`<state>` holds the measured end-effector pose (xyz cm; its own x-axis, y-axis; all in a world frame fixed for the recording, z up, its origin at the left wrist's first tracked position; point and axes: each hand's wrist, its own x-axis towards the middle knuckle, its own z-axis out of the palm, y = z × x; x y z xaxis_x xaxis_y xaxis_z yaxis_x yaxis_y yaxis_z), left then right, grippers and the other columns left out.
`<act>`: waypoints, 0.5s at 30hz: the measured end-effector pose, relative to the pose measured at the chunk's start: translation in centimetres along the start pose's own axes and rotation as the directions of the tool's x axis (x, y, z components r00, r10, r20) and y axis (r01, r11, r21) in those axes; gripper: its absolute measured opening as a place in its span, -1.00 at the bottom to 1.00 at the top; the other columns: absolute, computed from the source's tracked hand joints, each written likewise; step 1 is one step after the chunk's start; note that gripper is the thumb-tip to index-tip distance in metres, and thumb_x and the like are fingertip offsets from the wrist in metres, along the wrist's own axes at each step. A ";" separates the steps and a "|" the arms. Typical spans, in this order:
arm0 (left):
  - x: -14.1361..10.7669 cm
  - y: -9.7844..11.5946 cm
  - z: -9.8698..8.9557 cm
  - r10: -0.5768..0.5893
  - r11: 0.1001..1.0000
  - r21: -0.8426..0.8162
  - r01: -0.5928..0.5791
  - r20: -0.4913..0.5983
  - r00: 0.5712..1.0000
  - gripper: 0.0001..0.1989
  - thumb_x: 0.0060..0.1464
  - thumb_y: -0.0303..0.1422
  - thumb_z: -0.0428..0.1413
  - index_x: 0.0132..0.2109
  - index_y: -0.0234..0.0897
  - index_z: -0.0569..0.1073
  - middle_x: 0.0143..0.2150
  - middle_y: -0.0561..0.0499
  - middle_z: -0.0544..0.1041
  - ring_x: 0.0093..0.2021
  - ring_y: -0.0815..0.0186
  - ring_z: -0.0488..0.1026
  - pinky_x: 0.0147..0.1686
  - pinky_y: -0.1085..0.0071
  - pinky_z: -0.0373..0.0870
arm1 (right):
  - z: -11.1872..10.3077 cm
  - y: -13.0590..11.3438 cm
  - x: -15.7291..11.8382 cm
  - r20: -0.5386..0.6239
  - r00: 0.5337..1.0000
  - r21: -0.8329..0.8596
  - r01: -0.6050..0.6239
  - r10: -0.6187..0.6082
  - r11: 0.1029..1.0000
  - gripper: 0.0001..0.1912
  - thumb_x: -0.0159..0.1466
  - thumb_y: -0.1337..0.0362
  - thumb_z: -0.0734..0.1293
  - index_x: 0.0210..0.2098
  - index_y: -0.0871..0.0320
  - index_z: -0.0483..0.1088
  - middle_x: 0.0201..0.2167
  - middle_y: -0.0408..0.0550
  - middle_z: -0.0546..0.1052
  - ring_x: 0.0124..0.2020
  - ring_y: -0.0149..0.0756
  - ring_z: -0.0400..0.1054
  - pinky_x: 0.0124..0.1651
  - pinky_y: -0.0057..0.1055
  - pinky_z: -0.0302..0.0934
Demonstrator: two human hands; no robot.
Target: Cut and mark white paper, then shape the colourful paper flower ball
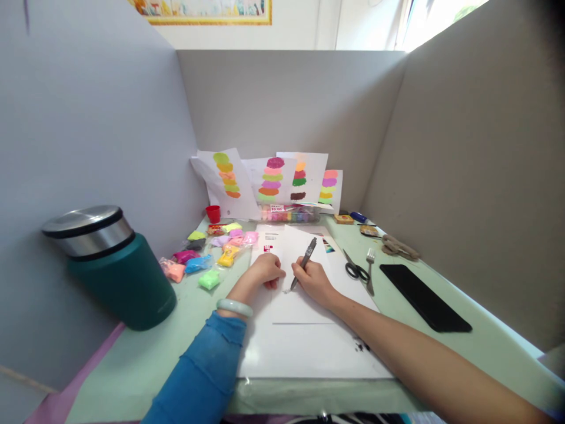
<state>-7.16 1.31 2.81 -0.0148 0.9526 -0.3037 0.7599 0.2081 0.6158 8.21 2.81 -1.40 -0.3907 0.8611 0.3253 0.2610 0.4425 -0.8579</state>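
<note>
A dark grey pen (310, 252) is held in my right hand (314, 279), slanted, its tip touching a white sheet of paper (304, 308) beside a small dark mark. My left hand (267, 270) rests at the left part of this sheet with its fingers curled; whether anything is under them is hidden. A pale bangle (234, 307) and a blue sleeve (205, 359) are on the left arm. Beneath the sheet lies a larger white board or sheet (304, 356), with dark smudges near my right forearm.
A green flask (126, 282) stands at the left, near several coloured clay packets (209, 279). At the right lie scissors (356, 271), a fork (370, 268) and a black phone-like slab (424, 297). Painted sheets (229, 182) lean at the back; grey partitions (291, 100) enclose the table.
</note>
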 end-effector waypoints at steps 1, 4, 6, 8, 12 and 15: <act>0.0 0.0 0.0 0.001 1.000 0.002 -0.001 -0.001 1.000 -0.97 -0.05 -0.47 0.06 -0.43 -0.34 0.37 -0.68 0.03 0.41 -0.64 0.34 0.39 -0.61 0.50 0.32 | 0.0 0.0 0.0 -0.001 1.000 -0.002 -0.003 0.003 1.000 -0.72 0.20 0.17 0.16 -0.59 0.12 0.12 -0.67 -0.25 0.19 -0.56 -0.40 0.09 -0.42 -0.46 0.02; 0.0 0.0 0.0 0.001 1.000 0.006 -0.001 -0.004 1.000 -0.96 -0.05 -0.47 0.06 -0.43 -0.34 0.37 -0.68 0.04 0.40 -0.65 0.35 0.39 -0.60 0.51 0.33 | 0.0 0.0 0.0 -0.008 1.000 -0.007 -0.009 0.009 1.000 -0.72 0.20 0.16 0.16 -0.59 0.12 0.13 -0.67 -0.25 0.19 -0.56 -0.40 0.09 -0.42 -0.46 0.02; 0.0 0.1 0.0 -0.003 1.000 0.007 0.003 -0.001 1.000 -0.95 -0.04 -0.48 0.05 -0.44 -0.34 0.36 -0.69 0.05 0.38 -0.65 0.35 0.39 -0.60 0.51 0.33 | 0.0 0.0 0.0 -0.011 1.000 -0.008 -0.007 0.007 1.000 -0.72 0.21 0.16 0.16 -0.59 0.12 0.13 -0.68 -0.26 0.19 -0.57 -0.41 0.10 -0.42 -0.46 0.02; -0.1 0.2 0.0 -0.003 1.000 0.004 0.003 0.003 1.000 -0.93 -0.04 -0.48 0.05 -0.46 -0.33 0.35 -0.70 0.05 0.38 -0.64 0.35 0.39 -0.60 0.51 0.33 | 0.0 -0.1 0.0 -0.011 1.000 -0.007 -0.004 0.004 1.000 -0.72 0.21 0.16 0.16 -0.59 0.12 0.13 -0.68 -0.26 0.20 -0.57 -0.41 0.10 -0.42 -0.47 0.02; -0.2 0.3 -0.1 -0.002 1.000 0.001 0.002 0.004 1.000 -0.92 -0.05 -0.49 0.05 -0.48 -0.32 0.34 -0.71 0.06 0.37 -0.65 0.35 0.38 -0.61 0.52 0.32 | 0.0 -0.1 0.0 -0.011 1.000 -0.004 0.000 0.000 1.000 -0.72 0.20 0.16 0.16 -0.60 0.12 0.13 -0.69 -0.26 0.20 -0.58 -0.40 0.10 -0.43 -0.47 0.03; -0.3 0.2 -0.1 0.003 1.000 0.004 -0.003 0.004 1.000 -0.94 -0.06 -0.48 0.05 -0.47 -0.33 0.35 -0.70 0.06 0.37 -0.64 0.36 0.38 -0.60 0.52 0.33 | 0.0 -0.1 0.0 -0.007 1.000 -0.007 0.002 -0.003 1.000 -0.72 0.20 0.17 0.16 -0.60 0.12 0.14 -0.67 -0.25 0.20 -0.57 -0.40 0.10 -0.43 -0.47 0.02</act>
<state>-7.05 1.13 3.10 -0.0105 0.9524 -0.3047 0.7626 0.2047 0.6136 8.22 2.78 -1.29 -0.3849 0.8618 0.3304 0.2660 0.4463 -0.8544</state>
